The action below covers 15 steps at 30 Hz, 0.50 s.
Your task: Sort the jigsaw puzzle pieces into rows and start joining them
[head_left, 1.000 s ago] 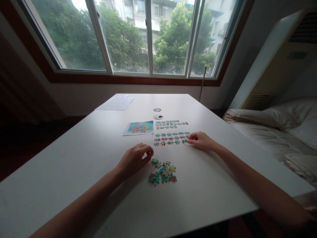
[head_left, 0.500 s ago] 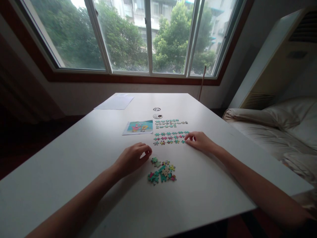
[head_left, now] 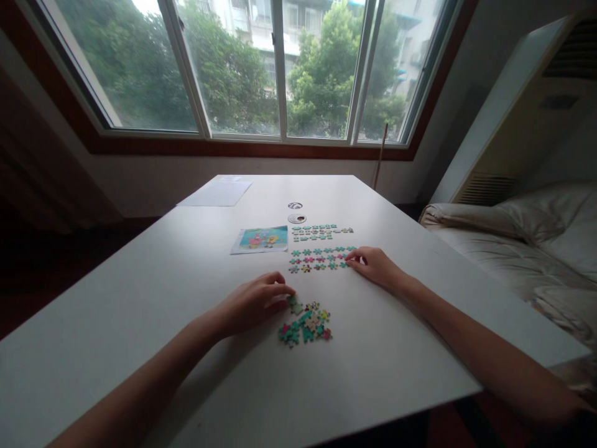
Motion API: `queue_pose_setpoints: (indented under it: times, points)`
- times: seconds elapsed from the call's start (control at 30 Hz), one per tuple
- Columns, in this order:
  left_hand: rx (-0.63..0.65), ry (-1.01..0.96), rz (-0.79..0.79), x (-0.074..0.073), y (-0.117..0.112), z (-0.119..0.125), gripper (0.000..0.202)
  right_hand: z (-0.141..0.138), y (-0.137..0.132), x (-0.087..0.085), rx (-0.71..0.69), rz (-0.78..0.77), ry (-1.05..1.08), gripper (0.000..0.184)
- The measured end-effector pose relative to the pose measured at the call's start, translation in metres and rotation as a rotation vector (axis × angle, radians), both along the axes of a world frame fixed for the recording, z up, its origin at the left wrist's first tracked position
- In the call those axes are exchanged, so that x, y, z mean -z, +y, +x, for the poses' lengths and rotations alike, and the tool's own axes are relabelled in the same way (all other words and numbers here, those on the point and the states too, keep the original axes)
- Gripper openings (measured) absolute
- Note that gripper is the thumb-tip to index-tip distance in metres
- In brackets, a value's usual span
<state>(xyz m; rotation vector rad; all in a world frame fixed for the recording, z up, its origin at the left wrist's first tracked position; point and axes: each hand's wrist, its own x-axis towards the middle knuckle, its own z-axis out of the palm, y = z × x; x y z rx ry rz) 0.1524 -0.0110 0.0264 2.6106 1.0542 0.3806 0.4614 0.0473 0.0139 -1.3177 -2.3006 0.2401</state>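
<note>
My left hand (head_left: 259,300) reaches to the upper left edge of a loose pile of jigsaw puzzle pieces (head_left: 311,322). Its thumb and forefinger are apart, and the fingertips reach a green puzzle piece (head_left: 295,305) at the pile's edge. On the right, my right hand (head_left: 370,264) rests on the table with bent fingers at the end of the lowest row. Its fingertips press on a teal puzzle piece (head_left: 344,265), partly hidden by them. Rows of separate puzzle pieces (head_left: 318,252) lie to the left of this hand, mostly teal, some pink and yellow.
A colourful picture sheet (head_left: 260,239) lies left of the rows. More rows of pieces (head_left: 317,230) sit farther back, with two round flat items (head_left: 297,219) behind. White paper (head_left: 217,191) lies at the far left of the white table (head_left: 140,280). A sofa (head_left: 508,242) stands to the right.
My left hand has moved right to the pile's edge, its forefinger stretched out over the green piece. My right hand has shifted slightly left, along with the teal piece at its fingertips.
</note>
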Motion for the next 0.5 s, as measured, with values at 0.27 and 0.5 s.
queue_pose_setpoints:
  times: [0.27,0.5]
  points:
    - [-0.022,-0.084,-0.075,0.0,0.001,0.002,0.018,-0.017,-0.014,-0.009,-0.061,0.035,0.08,0.017]
    - [-0.137,-0.362,-0.248,0.0,0.0,0.011,0.009,-0.043,-0.037,-0.011,-0.216,0.013,0.141,0.014]
